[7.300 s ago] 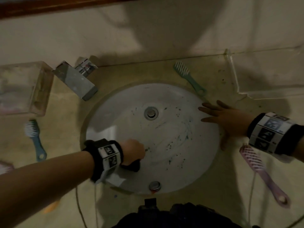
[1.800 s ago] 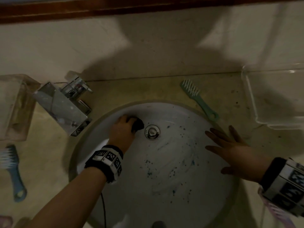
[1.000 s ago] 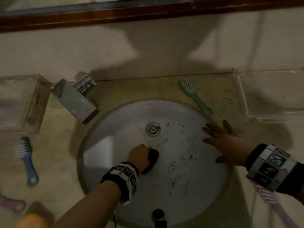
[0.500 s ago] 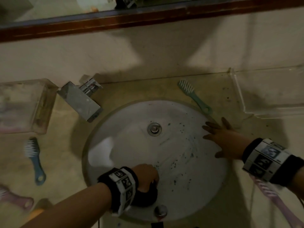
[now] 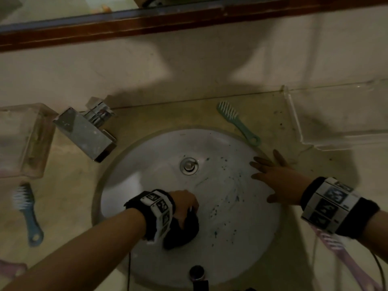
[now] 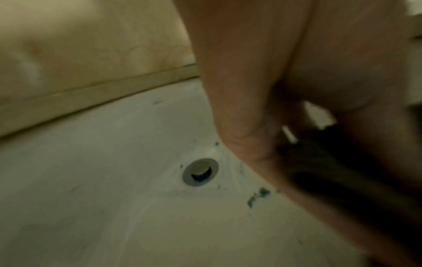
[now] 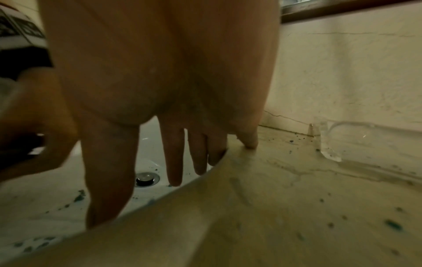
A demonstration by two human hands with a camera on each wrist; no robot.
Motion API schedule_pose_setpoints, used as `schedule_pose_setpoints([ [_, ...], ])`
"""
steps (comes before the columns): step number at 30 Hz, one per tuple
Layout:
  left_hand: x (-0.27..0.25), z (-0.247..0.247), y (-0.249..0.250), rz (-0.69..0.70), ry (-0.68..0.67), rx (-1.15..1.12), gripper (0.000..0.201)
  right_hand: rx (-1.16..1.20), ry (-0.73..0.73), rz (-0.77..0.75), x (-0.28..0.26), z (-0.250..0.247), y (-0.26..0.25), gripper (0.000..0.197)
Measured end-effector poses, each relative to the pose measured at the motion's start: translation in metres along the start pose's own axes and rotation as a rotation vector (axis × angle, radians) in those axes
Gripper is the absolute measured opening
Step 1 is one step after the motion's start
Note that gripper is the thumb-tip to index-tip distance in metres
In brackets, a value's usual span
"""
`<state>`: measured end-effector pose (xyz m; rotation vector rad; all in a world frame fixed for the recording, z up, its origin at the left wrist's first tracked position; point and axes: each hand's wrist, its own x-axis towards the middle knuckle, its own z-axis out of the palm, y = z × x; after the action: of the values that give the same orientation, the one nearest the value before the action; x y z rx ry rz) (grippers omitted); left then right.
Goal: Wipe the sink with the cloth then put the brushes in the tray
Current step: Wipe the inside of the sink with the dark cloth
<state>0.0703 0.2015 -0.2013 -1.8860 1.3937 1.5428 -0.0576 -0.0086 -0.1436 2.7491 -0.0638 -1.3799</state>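
My left hand (image 5: pixel 184 206) grips a bunched black cloth (image 5: pixel 182 232) and presses it on the near side of the round white sink (image 5: pixel 147 181), which is flecked with blue-green specks. In the left wrist view the cloth (image 6: pixel 338 173) is dark under my curled fingers, close to the drain (image 6: pixel 200 172). Flat on the sink's right rim rests my right hand (image 5: pixel 273 177), fingers straight. A green brush (image 5: pixel 237 122) lies behind the sink. At the left lies a blue brush (image 5: pixel 28 213), and a pink brush (image 5: pixel 344 255) is partly hidden under my right wrist. The clear tray (image 5: pixel 340 118) stands at the back right.
A chrome faucet (image 5: pixel 86 133) stands at the sink's back left, beside a clear box (image 5: pixel 23 141). The drain (image 5: pixel 189 165) sits at the basin's middle. Another pink brush end (image 5: pixel 10 267) shows at the bottom left. A wall and wooden mirror frame (image 5: pixel 189 19) rise behind.
My left hand has swept the cloth from beside the drain down to the near side of the basin, then a little right. The right hand has stayed on the rim.
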Motion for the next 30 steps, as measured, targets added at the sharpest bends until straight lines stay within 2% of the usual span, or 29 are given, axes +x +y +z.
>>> schedule_pose_setpoints([
  [2, -0.003, 0.015, 0.009, 0.048, -0.148, 0.003, 0.047, 0.0, 0.004, -0.003, 0.0, 0.001, 0.0, 0.075],
  [3, -0.003, 0.023, 0.011, 0.047, -0.151, -0.021, 0.044, 0.001, 0.007, -0.003, 0.001, 0.001, 0.0, 0.075],
  [6, 0.002, 0.031, 0.009, -0.011, -0.027, -0.053, 0.044, 0.002, 0.005, 0.0, 0.001, 0.001, -0.001, 0.075],
  [12, 0.01, 0.015, 0.006, -0.124, 0.234, -0.02, 0.045, -0.008, 0.0, 0.0, 0.002, -0.001, -0.002, 0.074],
  [15, 0.002, 0.006, 0.0, -0.139, 0.438, -0.211, 0.034, 0.035, -0.034, -0.009, -0.003, -0.007, -0.003, 0.073],
  [17, -0.015, -0.001, -0.006, -0.104, 0.553, -0.435, 0.027, 0.141, -0.006, -0.034, -0.011, -0.015, -0.005, 0.076],
  [19, -0.037, -0.005, -0.012, -0.059, 0.644, -0.607, 0.03, 0.301, 0.079, -0.111, -0.023, -0.025, -0.013, 0.084],
  [24, -0.094, -0.006, -0.013, 0.112, 0.803, -0.822, 0.026, 0.635, 0.256, -0.385, -0.045, -0.058, -0.053, 0.093],
  [27, -0.118, 0.0, -0.01, 0.235, 0.887, -0.957, 0.029, 0.748, 0.276, -0.457, -0.045, -0.071, -0.077, 0.087],
  [30, -0.129, 0.01, -0.008, 0.266, 0.988, -1.077, 0.028, 0.911, 0.354, -0.499, -0.042, -0.077, -0.094, 0.074],
])
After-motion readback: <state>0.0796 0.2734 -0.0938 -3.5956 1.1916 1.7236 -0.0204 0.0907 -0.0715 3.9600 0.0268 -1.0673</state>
